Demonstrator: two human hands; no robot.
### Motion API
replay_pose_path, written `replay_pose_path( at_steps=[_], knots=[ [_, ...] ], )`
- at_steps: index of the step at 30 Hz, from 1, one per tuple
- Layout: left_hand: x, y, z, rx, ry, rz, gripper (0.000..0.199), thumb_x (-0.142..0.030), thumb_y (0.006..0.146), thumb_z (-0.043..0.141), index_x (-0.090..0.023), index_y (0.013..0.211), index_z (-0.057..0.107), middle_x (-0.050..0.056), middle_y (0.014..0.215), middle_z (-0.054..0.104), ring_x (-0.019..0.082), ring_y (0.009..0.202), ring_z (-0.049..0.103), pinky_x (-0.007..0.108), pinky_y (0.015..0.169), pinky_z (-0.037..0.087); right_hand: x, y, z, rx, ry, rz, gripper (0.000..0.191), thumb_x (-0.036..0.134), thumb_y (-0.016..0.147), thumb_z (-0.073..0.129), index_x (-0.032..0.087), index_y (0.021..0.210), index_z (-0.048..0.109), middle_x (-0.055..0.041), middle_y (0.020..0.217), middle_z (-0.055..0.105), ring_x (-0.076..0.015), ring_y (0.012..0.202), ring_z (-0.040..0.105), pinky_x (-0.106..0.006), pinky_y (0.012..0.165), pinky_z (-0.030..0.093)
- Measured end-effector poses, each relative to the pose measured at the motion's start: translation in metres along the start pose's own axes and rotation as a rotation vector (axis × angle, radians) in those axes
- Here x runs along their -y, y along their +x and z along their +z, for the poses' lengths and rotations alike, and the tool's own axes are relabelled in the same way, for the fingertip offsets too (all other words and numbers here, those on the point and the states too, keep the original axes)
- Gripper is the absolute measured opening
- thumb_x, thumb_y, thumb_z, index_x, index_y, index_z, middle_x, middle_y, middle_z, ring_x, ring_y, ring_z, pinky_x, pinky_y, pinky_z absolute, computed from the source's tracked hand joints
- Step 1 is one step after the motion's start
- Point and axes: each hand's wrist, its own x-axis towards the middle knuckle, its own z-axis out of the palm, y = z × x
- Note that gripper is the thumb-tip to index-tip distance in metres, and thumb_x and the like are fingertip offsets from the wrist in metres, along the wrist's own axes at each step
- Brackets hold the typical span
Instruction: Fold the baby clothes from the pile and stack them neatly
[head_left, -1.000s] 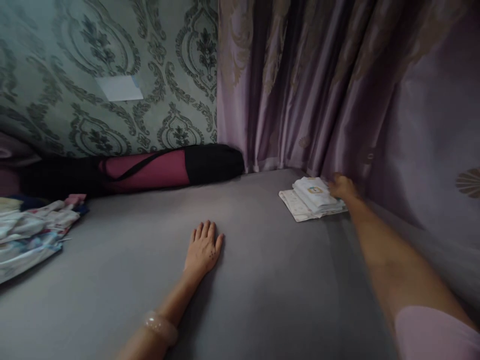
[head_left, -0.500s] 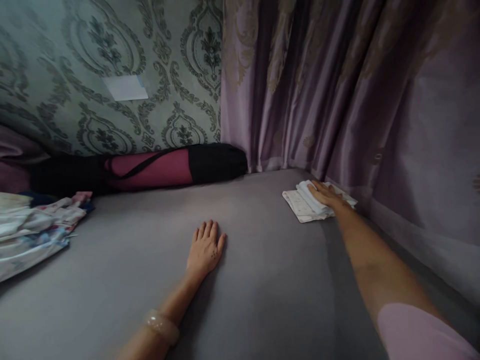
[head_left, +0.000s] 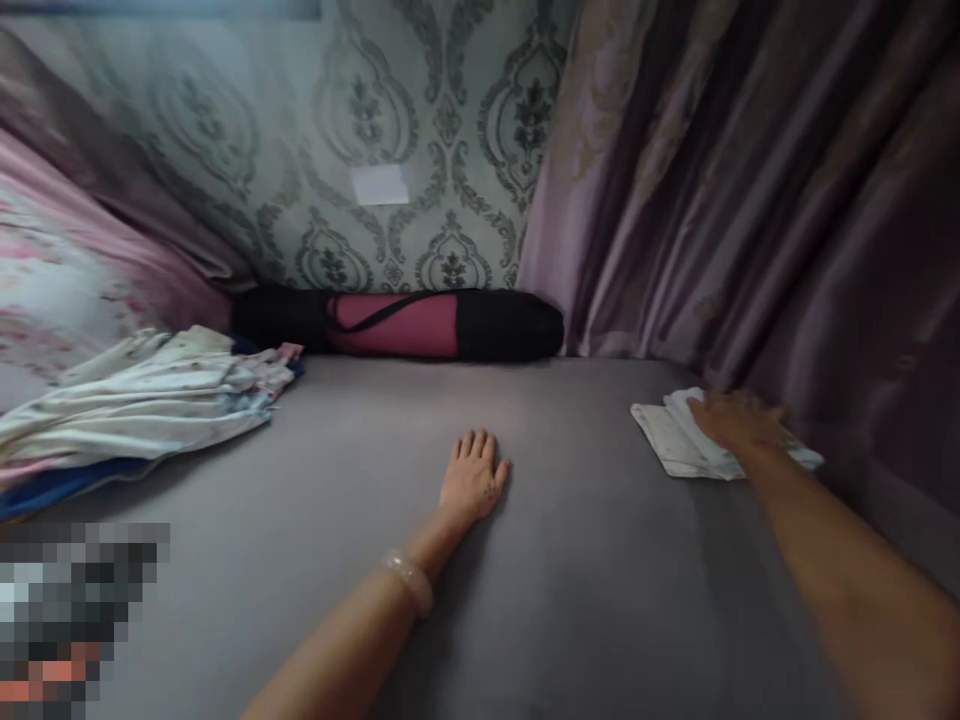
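My left hand (head_left: 472, 482) lies flat on the grey sheet (head_left: 360, 520), fingers apart, with a pale bangle (head_left: 409, 584) on the wrist. At the right, my right hand (head_left: 739, 420) rests on top of a small stack of folded white cloths (head_left: 694, 450) beside the curtain; it is slightly blurred, its fingers spread and not wrapped round anything. Part of the stack is hidden under that hand. A loose heap of light printed clothes (head_left: 172, 395) lies on the sheet at the left.
A long black and dark-pink bag (head_left: 405, 325) lies along the patterned wall (head_left: 450, 120). Purple curtains (head_left: 637, 220) hang at the right. Pink floral fabric (head_left: 67, 270) is at the left, above a pixelated patch in the lower left corner.
The view has turned left, so everything appears further right and more of the clothes heap and floral fabric shows. Both hands remain at the same places on the sheet and the folded cloths.
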Motion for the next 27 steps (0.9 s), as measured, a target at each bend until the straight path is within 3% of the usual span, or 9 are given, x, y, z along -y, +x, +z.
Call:
replay_pose_path(
  at_steps=[2, 4, 7, 11, 14, 17, 21, 27],
  knots=[
    [-0.001, 0.0, -0.001, -0.005, 0.016, -0.001, 0.062, -0.048, 0.097, 0.021, -0.01, 0.142, 0.039, 0.013, 0.149, 0.038, 0.031, 0.14, 0.028, 0.045, 0.114, 0.021, 0.023, -0.012, -0.002, -0.136, -0.178, -0.009, 0.043, 0.037, 0.09, 0.04, 0.007, 0.113, 0.06, -0.028, 0.118, 0.058, -0.0419, 0.118, 0.048, -0.064, 0.096, 0.027],
    [-0.001, 0.0, -0.001, -0.015, 0.006, 0.001, 0.063, -0.049, 0.097, 0.021, -0.01, 0.142, 0.039, 0.014, 0.149, 0.038, 0.032, 0.139, 0.029, 0.046, 0.114, 0.022, 0.05, -0.03, 0.002, -0.194, -0.203, -0.104, 0.045, 0.037, 0.092, 0.036, 0.006, 0.116, 0.058, -0.0259, 0.113, 0.06, -0.038, 0.114, 0.052, -0.056, 0.095, 0.034],
    [0.0, 0.0, -0.001, -0.023, -0.025, 0.007, 0.061, -0.047, 0.097, 0.022, -0.009, 0.141, 0.039, 0.016, 0.148, 0.038, 0.033, 0.138, 0.029, 0.047, 0.113, 0.024, 0.093, -0.066, 0.022, -0.038, -0.097, -0.259, 0.052, 0.041, 0.093, 0.031, 0.005, 0.118, 0.058, -0.0245, 0.111, 0.062, -0.0359, 0.107, 0.057, -0.049, 0.088, 0.042],
    [0.006, 0.001, -0.002, -0.043, -0.063, 0.015, 0.046, -0.029, 0.093, 0.036, -0.007, 0.132, 0.048, 0.02, 0.146, 0.036, 0.031, 0.138, 0.029, 0.044, 0.112, 0.027, 0.151, -0.128, 0.059, 0.126, 0.076, -0.434, 0.063, 0.048, 0.091, 0.027, 0.004, 0.126, 0.055, -0.021, 0.13, 0.055, -0.0332, 0.12, 0.051, -0.046, 0.097, 0.041],
    [0.016, 0.005, -0.007, -0.059, -0.18, -0.017, 0.038, -0.021, 0.085, 0.048, -0.006, 0.118, 0.057, 0.02, 0.136, 0.048, 0.028, 0.13, 0.041, 0.037, 0.108, 0.034, 0.19, -0.177, 0.073, 0.135, 0.106, -0.525, 0.066, 0.051, 0.091, 0.024, 0.005, 0.128, 0.054, -0.0195, 0.136, 0.051, -0.0328, 0.125, 0.047, -0.046, 0.1, 0.039],
    [0.035, 0.014, -0.02, -0.007, -0.349, -0.054, 0.035, -0.015, 0.081, 0.051, -0.01, 0.115, 0.062, 0.013, 0.119, 0.063, 0.02, 0.112, 0.057, 0.026, 0.098, 0.044, 0.218, -0.213, 0.072, 0.086, 0.086, -0.572, 0.067, 0.05, 0.091, 0.022, 0.006, 0.131, 0.053, -0.0189, 0.138, 0.049, -0.034, 0.129, 0.042, -0.049, 0.102, 0.037],
    [0.095, 0.02, -0.058, -0.035, -0.371, -0.151, 0.032, -0.016, 0.086, 0.047, -0.014, 0.113, 0.064, 0.008, 0.105, 0.07, 0.016, 0.096, 0.065, 0.023, 0.085, 0.05, 0.232, -0.232, 0.068, 0.047, 0.054, -0.577, 0.066, 0.046, 0.092, 0.017, 0.008, 0.132, 0.053, -0.017, 0.14, 0.049, -0.0335, 0.131, 0.04, -0.05, 0.106, 0.031],
    [0.243, -0.018, -0.144, -0.298, -0.209, -0.428, 0.034, -0.008, 0.083, 0.043, -0.014, 0.107, 0.066, 0.011, 0.109, 0.068, 0.021, 0.105, 0.061, 0.032, 0.096, 0.045, 0.232, -0.232, 0.07, 0.006, 0.029, -0.58, 0.068, 0.046, 0.092, 0.014, 0.008, 0.132, 0.054, -0.0164, 0.139, 0.049, -0.0329, 0.13, 0.041, -0.05, 0.106, 0.03]
  ],
)
